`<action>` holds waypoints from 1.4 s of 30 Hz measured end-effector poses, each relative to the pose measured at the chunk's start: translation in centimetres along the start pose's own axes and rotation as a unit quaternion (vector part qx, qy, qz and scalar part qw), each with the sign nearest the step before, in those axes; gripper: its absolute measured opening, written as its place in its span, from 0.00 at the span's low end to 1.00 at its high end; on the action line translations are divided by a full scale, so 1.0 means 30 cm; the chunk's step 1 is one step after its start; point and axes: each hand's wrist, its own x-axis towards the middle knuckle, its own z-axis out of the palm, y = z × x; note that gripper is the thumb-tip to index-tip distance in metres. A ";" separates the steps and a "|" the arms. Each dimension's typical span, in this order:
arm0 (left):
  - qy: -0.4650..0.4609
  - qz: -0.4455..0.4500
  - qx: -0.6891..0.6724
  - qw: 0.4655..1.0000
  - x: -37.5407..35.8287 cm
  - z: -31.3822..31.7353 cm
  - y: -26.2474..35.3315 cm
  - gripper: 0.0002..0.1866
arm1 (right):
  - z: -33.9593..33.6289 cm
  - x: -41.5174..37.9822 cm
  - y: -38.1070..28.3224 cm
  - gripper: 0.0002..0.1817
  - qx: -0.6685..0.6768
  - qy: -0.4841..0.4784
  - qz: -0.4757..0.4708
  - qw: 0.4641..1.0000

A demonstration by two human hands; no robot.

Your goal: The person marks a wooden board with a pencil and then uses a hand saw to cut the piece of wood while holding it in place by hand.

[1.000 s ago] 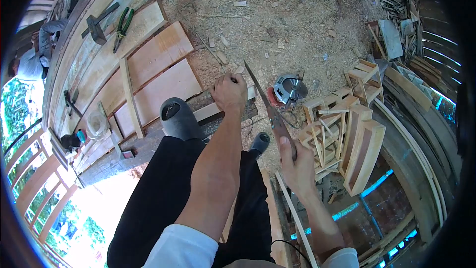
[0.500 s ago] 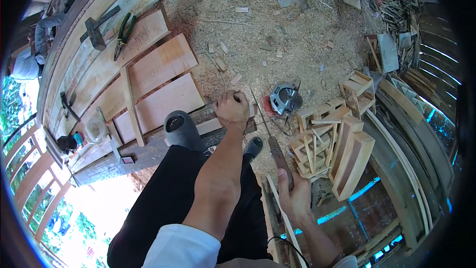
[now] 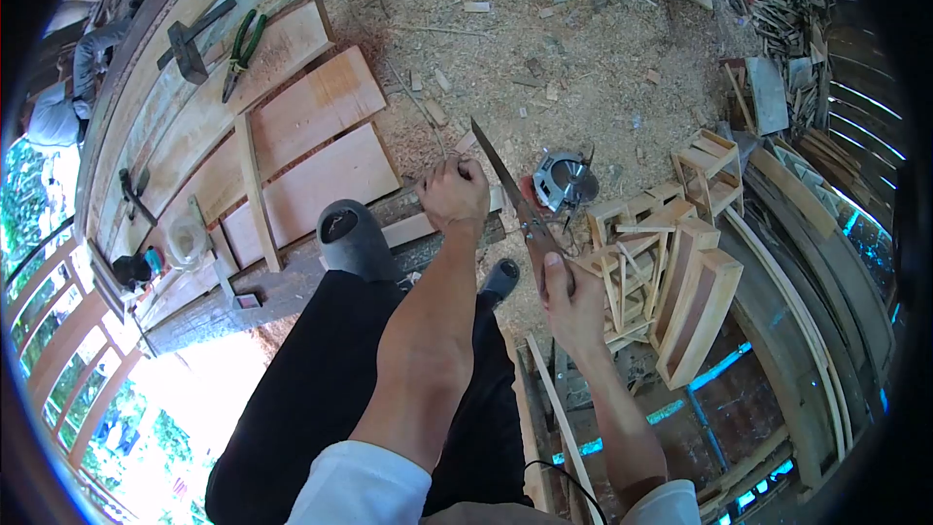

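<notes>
My right hand [image 3: 571, 303] grips the brown handle of a handsaw [image 3: 510, 180], whose blade points forward and slightly left. The blade passes just right of a pale wooden strip [image 3: 412, 229], close to its end. Curled fingers of my left hand [image 3: 455, 194] press the strip down on a worn dark timber [image 3: 437, 255]. A grey clog [image 3: 355, 238] on my foot stands beside the strip, left of that hand. My other clog [image 3: 501, 278] is lower, between the two forearms.
A circular saw [image 3: 565, 181] sits on the sawdust floor beyond the handsaw. Small wooden frames [image 3: 695, 297] stand at right. Planks on the left carry a hammer [image 3: 187, 52], pliers [image 3: 241, 56] and a crossing batten [image 3: 255, 194]. Another person [image 3: 60, 119] is at far left.
My right hand has moved forward with the handsaw, and the blade has turned to show more of its broad side. My left hand stays on the strip.
</notes>
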 end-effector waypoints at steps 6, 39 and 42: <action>-0.021 0.001 0.004 1.000 0.001 -0.006 -0.002 0.18 | 0.001 -0.058 -0.076 0.25 -0.075 0.006 0.004 0.997; -0.044 -0.027 -0.021 0.998 -0.009 -0.019 0.009 0.14 | 0.064 -0.021 -0.166 0.24 -0.153 0.004 0.022 0.988; -0.019 -0.009 0.011 1.000 -0.001 -0.003 0.017 0.14 | 0.039 -0.032 -0.190 0.21 -0.162 -0.005 0.011 0.987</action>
